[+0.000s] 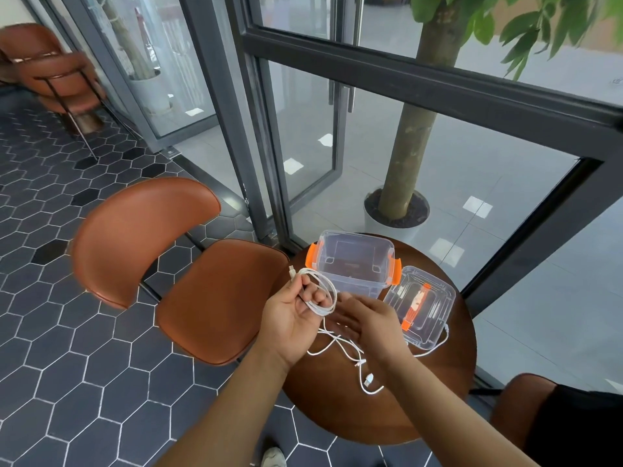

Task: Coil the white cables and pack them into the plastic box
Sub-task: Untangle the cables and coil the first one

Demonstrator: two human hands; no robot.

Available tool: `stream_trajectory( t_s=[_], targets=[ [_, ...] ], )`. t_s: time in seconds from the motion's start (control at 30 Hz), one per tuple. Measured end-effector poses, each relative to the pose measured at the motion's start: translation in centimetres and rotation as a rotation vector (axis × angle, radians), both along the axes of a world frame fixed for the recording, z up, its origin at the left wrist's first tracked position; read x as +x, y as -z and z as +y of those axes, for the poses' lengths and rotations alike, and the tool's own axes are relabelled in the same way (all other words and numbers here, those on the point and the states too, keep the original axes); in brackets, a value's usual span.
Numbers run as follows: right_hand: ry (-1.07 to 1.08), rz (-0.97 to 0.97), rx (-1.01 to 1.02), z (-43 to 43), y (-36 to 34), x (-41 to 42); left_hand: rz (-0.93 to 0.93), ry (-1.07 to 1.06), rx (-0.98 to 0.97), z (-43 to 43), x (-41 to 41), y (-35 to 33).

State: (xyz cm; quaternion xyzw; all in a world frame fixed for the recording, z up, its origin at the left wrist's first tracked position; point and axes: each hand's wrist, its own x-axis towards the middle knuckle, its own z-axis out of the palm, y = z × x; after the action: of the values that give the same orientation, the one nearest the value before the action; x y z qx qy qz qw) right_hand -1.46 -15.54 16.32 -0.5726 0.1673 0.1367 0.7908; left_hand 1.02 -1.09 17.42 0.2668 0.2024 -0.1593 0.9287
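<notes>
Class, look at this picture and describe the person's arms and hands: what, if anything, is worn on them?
The left forearm and right forearm are bare as far as the picture shows, with no sleeves in view. The left hand and right hand wear no gloves. No watch, bracelet or ring shows, though the right hand is blurred.

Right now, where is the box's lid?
In the head view, the lid lies on the round table, just right of the open plastic box.
</notes>
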Motion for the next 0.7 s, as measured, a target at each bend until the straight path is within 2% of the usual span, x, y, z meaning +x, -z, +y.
stream_trajectory(
  t_s=[0.1, 0.33, 0.43, 0.5, 0.63, 0.7],
  targets=[
    [-0.056, -0.059, -0.064, 0.0, 0.4, 0.3, -0.02, 0.023, 0.013, -0.2, -0.1, 0.0],
    [-0.029, -0.023, 0.087, -0.5, 0.9, 0.5, -0.009, 0.117, 0.045, 0.4, -0.1, 0.1],
    [0.031, 0.006, 0.077, -0.6, 1.3, 0.6, 0.029, 0.194, 0.11, 0.7, 0.0, 0.0],
    [0.057, 0.024, 0.074, -0.7, 1.5, 0.3, 0.034, 0.264, 0.251, 0.7, 0.1, -0.1],
    [0.105, 0.074, 0.072, -1.3, 2.0, 0.1, 0.03, 0.39, 0.742, 0.8, 0.4, 0.4],
    [0.084, 0.062, 0.015, -1.6, 2.1, 0.2, 0.026, 0.418, 0.817, 0.8, 0.1, 0.8]
  ],
)
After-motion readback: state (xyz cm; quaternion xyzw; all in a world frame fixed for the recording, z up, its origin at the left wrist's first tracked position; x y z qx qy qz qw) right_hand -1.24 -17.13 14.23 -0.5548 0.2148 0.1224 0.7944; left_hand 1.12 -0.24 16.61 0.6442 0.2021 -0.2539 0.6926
